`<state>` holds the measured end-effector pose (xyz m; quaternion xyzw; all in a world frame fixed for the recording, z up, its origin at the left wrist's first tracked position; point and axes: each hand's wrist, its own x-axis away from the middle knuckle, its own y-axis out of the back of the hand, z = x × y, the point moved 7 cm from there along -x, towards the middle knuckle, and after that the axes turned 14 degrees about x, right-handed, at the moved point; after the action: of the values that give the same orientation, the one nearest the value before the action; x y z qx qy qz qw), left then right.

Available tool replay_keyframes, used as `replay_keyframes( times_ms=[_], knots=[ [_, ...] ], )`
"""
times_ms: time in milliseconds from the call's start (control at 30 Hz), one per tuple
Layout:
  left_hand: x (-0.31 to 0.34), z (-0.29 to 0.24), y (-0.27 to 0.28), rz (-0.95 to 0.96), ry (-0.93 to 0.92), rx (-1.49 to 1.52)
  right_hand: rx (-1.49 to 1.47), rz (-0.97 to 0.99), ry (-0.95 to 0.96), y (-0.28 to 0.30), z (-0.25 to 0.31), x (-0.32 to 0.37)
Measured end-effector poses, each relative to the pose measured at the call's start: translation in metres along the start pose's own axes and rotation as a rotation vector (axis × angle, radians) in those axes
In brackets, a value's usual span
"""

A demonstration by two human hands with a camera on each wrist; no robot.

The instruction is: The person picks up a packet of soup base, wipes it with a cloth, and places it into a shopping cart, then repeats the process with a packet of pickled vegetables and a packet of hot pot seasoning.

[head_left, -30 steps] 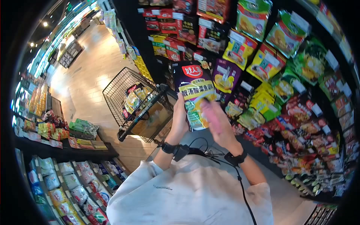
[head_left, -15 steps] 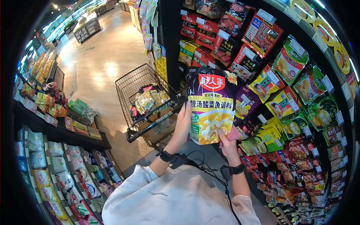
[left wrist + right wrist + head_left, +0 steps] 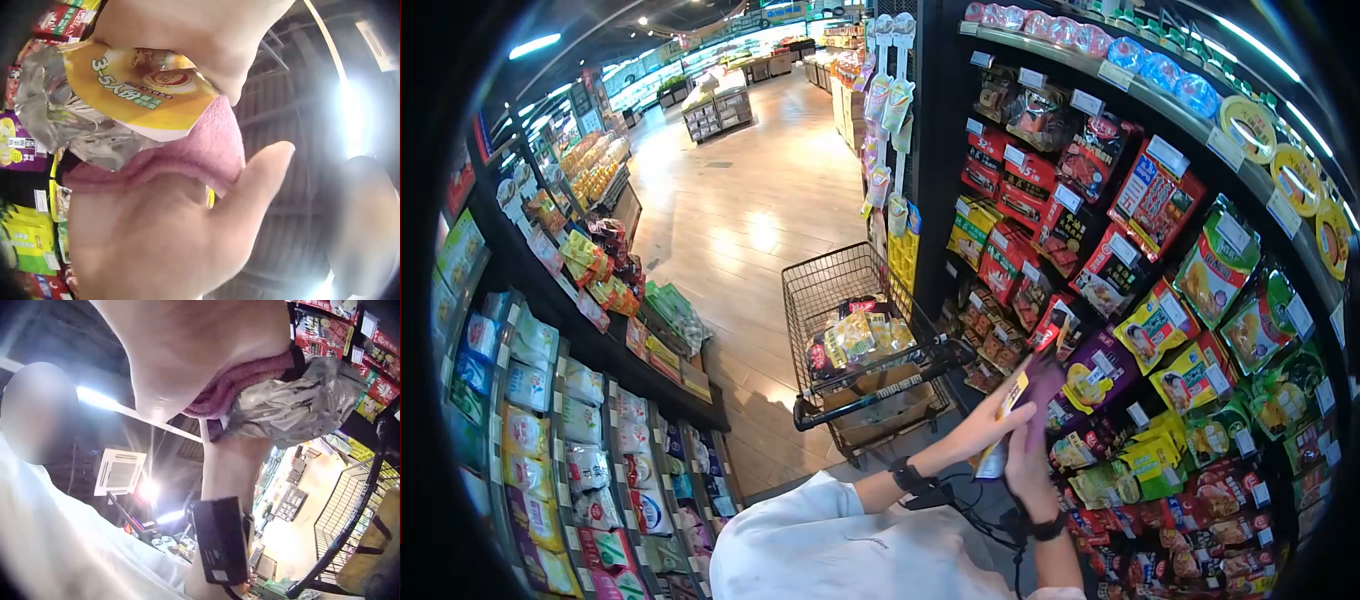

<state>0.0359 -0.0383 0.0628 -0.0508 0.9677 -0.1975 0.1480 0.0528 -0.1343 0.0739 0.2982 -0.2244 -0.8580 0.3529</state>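
The seasoning packet (image 3: 990, 462) is tilted nearly edge-on in front of the chest in the head view. My left hand (image 3: 985, 425) grips its side. In the left wrist view, the packet's orange and silver surface (image 3: 137, 94) is creased below my left hand (image 3: 181, 37). A pink cloth (image 3: 212, 144) lies between the packet and my right palm (image 3: 162, 244), whose thumb sticks out; the cloth hides the other fingers. My right hand (image 3: 1028, 470) holds this cloth against the packet. The right wrist view shows the cloth (image 3: 250, 384) beside crumpled silver film (image 3: 287, 409), under my right hand (image 3: 200, 350).
A wire shopping cart (image 3: 840, 290) with several packets inside stands ahead, left of my hands. Hanging seasoning packets (image 3: 1200, 380) fill the rack at right. Shelves of bagged goods (image 3: 585, 420) line the left side. A wooden-looking floor (image 3: 710, 215) runs between them.
The packet has turned from facing the head camera to nearly edge-on. My right hand has shifted from its lower corner to behind it. The head view has swung, showing more aisle ahead.
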Motion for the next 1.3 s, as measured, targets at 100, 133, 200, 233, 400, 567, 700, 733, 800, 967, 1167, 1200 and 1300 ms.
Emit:
replay_keyframes(
  times_ms=[100,133,200,233,400,567,700,733,800,967,1167,1200,1300],
  knots=[
    [0.008,0.021,-0.018,-0.096,0.112,0.231,-0.003,0.096,-0.295,0.014,-0.043,0.006],
    [0.009,0.031,-0.019,-0.049,0.129,0.263,0.028,0.023,-0.179,0.021,-0.033,0.008],
    [0.016,0.038,-0.026,-0.005,0.212,0.408,0.092,-0.100,0.011,0.042,-0.011,0.006],
    [0.020,0.030,-0.030,-0.049,0.373,0.404,0.121,-0.147,0.083,0.057,0.002,-0.001],
    [0.029,0.029,-0.059,-0.145,0.449,0.494,0.261,-0.337,-0.116,0.113,-0.033,-0.002],
    [0.028,0.030,-0.072,-0.241,0.544,0.804,0.036,-0.248,-0.031,0.099,-0.027,0.050],
    [0.013,0.037,-0.058,-0.279,0.350,0.726,0.263,-0.142,0.066,0.090,-0.017,0.092],
    [0.013,0.037,-0.063,-0.276,0.333,0.735,0.267,-0.142,0.081,0.094,-0.015,0.098],
    [0.015,0.035,-0.080,-0.262,0.303,0.750,0.276,-0.150,0.107,0.104,-0.015,0.109],
    [0.021,0.053,-0.093,-0.302,0.240,0.722,0.239,-0.188,0.175,0.121,-0.032,0.144],
    [0.037,0.061,-0.117,-0.270,0.301,0.755,0.163,-0.180,0.123,0.143,-0.030,0.158],
    [0.038,0.059,-0.117,-0.273,0.303,0.719,0.120,-0.204,0.085,0.141,-0.042,0.163],
    [0.044,0.059,-0.106,-0.310,0.298,0.633,-0.060,-0.212,-0.023,0.124,-0.078,0.174]
  ],
)
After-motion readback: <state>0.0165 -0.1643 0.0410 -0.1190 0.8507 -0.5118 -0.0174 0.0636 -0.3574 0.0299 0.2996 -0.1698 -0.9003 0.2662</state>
